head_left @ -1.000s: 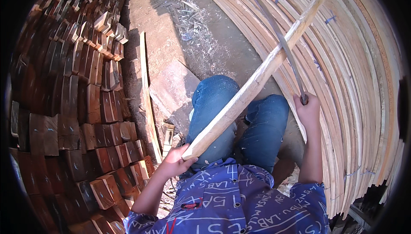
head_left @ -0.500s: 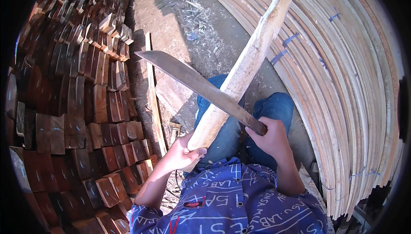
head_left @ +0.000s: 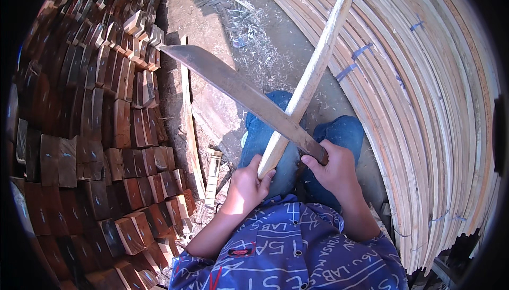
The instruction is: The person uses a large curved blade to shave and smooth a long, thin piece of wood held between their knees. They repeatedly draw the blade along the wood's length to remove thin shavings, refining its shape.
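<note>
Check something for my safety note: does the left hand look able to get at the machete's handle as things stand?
Probably not: the left hand is closed around the lower end of the wooden stick, and the right hand grips the machete's handle, leaving little of it free.

Left hand has a pale stick aimed at 1 o'clock, right hand grips a big machete crossing it, tip toward 10. Tons of stacked wood blocks at 9, long boards at 3.

Stacked brown timber and tied pale planks flank littered ground.
</note>
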Motion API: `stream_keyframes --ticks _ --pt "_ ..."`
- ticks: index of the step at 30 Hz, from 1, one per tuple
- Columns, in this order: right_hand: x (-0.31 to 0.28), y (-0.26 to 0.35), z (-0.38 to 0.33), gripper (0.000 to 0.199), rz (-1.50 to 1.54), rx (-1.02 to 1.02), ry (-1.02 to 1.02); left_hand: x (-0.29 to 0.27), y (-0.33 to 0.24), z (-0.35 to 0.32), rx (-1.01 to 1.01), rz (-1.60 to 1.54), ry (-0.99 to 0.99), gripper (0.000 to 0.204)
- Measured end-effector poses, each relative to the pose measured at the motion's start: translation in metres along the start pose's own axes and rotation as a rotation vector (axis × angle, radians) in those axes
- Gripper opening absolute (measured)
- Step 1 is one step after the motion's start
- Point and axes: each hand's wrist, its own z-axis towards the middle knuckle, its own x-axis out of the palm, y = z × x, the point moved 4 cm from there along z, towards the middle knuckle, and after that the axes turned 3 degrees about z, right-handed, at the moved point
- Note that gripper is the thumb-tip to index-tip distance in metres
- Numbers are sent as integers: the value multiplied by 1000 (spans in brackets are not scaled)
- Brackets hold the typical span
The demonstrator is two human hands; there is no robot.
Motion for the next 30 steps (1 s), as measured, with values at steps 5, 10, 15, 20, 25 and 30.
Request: stream_keyframes --ticks 5,10,15,20,25,30 --pt "2 6 11 62 -329 -251 -40 2 -2 -4 -36 49 -38 24" --pt "-18 1 25 64 -511 -404 -92 3 -6 -4 53 130 -84 28" --pt "-30 -11 28 64 -570 -480 -145 3 -8 -2 79 134 -81 26" --pt "-36 -17 30 63 -564 -516 -128 3 -6 -1 77 139 -62 27" --pt "-17 -9 28 62 -485 -518 -29 6 -7 0 81 158 -87 31" --pt "-14 16 33 60 -533 -541 -110 5 -5 -1 62 160 -80 31"
